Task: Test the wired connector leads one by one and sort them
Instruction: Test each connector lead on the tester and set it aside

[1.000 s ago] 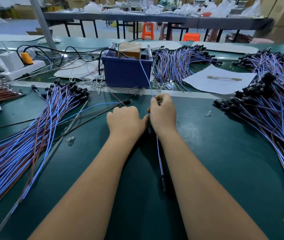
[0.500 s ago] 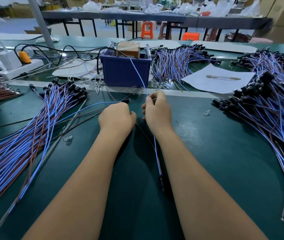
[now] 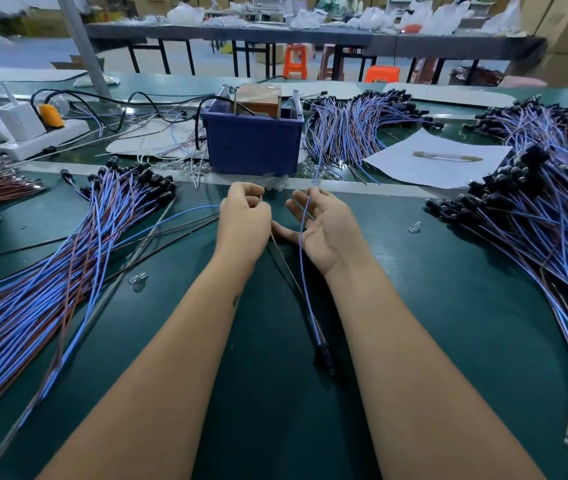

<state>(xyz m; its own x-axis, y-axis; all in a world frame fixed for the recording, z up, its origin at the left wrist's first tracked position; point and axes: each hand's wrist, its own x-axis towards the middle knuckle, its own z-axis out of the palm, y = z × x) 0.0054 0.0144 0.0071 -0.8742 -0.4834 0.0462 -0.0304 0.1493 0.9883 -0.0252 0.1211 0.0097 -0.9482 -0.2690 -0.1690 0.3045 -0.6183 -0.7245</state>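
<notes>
Connector lead: we see it crossing our right hand, palm up, fingers loosely spread, plug end on the desk; our left hand pinches a thin wire end.

On the green worktop, the left hand is pinching a thin wire end while a blue lead is lying across the right hand's upturned palm.

A dark green matte workbench is carrying heaps of blue-and-brown wired leads with black connectors at left and right, a blue plastic bin, a white paper sheet and a white power strip.
</notes>
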